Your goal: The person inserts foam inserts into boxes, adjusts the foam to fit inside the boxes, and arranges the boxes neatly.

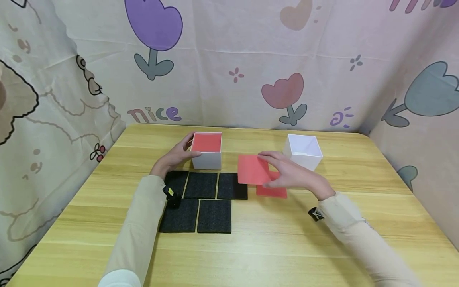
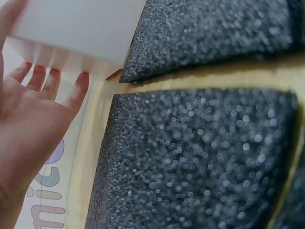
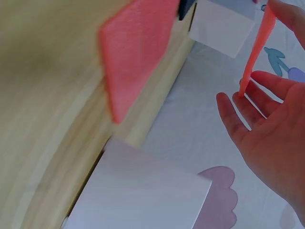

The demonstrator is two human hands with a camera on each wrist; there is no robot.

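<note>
My left hand [image 1: 174,156] grips a white box [image 1: 207,161] at the back left, thumb along its front and fingers round its far side. A red foam square [image 1: 206,142] fills the top of that box. In the left wrist view the fingertips lie against the box wall [image 2: 76,28]. My right hand [image 1: 292,174] pinches another red foam square [image 1: 251,170] by its edges, raised above the table. In the right wrist view this held square [image 3: 258,52] is seen edge-on between thumb and fingers. Beneath the right hand, a further red square [image 1: 274,192] lies flat.
Several black foam squares [image 1: 200,185] lie in two rows in front of the left box, partly behind the left wrist. A second white box [image 1: 305,153], open-topped, stands at the back right of the wooden table [image 1: 272,247]. A printed cloth [image 1: 222,95] hangs behind.
</note>
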